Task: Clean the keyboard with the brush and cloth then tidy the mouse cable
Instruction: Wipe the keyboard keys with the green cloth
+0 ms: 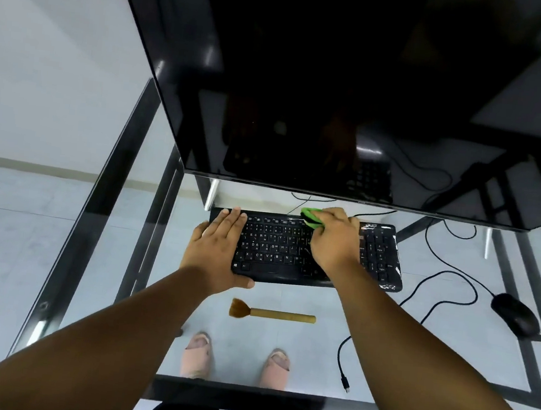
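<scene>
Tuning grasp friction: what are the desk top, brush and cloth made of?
Desk top: clear glass on a dark frame; feet show through it.
Brush: light wood or bamboo handle, brown bristles, matte.
Cloth: green soft fabric, probably microfibre, bunched in the right hand.

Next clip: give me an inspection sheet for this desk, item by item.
Surface: glass desk, see-through to the floor.
Job's things: keyboard under the monitor; brush lying in front of it, untouched; mouse to the right.
Clutter: nothing seen.
Hands: left hand flat on the keyboard's left end; right hand pressing a green cloth on the upper keys.
Cables: mouse cable looped loosely; a loose plug end near the front edge.
Surroundings: pale floor, feet visible below.
</scene>
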The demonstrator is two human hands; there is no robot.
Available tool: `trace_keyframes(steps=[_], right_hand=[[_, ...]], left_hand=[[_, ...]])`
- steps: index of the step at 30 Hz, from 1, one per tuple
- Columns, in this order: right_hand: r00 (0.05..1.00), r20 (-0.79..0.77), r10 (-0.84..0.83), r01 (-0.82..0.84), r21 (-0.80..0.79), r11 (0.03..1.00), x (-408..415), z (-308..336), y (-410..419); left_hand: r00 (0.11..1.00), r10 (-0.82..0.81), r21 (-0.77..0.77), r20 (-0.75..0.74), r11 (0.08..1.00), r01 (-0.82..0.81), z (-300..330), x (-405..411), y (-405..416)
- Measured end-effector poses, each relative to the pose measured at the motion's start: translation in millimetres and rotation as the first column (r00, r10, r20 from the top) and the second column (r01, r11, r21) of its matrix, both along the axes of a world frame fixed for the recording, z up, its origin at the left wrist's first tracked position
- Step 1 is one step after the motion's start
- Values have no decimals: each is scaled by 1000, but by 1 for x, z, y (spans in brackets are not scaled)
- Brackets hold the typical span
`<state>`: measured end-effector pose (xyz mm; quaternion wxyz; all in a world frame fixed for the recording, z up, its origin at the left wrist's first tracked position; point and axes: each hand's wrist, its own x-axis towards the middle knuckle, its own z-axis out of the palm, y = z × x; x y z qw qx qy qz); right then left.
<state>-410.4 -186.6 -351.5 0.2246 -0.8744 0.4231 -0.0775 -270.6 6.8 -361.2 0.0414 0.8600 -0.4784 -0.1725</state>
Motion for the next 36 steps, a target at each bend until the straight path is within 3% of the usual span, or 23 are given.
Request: trace_keyframes(steps=[6,12,16,19,23,26,29,32,36], right_hand=[[973,-44,225,-225,0,974,3,-1,5],[981,-192,8,-14,-28,1000,2,-1,-11],[987,-101,123,-115,81,990,24,1,7],[969,-60,241,-239,47,970,18,0,13],[981,-162,106,-113,-32,993,4,-1,-6],[978,-205,47,-43,24,999,17,1,-3],[977,-144,154,-141,96,985,27,1,14],[952,-153,264,-261,37,965,18,2,16],[960,-240,146,-157,-27,987,7,4,1]], left_hand=[[999,27,79,-23,997,-25,-1,6,-2],[1000,16,99,-23,995,-14,1,9,-1],[1000,13,93,-9,996,-13,3,10,-2],[1000,14,90,-1,996,-14,3,10,-1],[1000,14,79,-9,997,-13,3,9,-1],[1000,17,67,-15,998,-16,4,10,-1],[1000,17,69,-10,997,-16,3,11,-1],[1000,14,69,-12,998,-13,3,11,-1],[1000,12,80,-15,997,-11,3,11,0]])
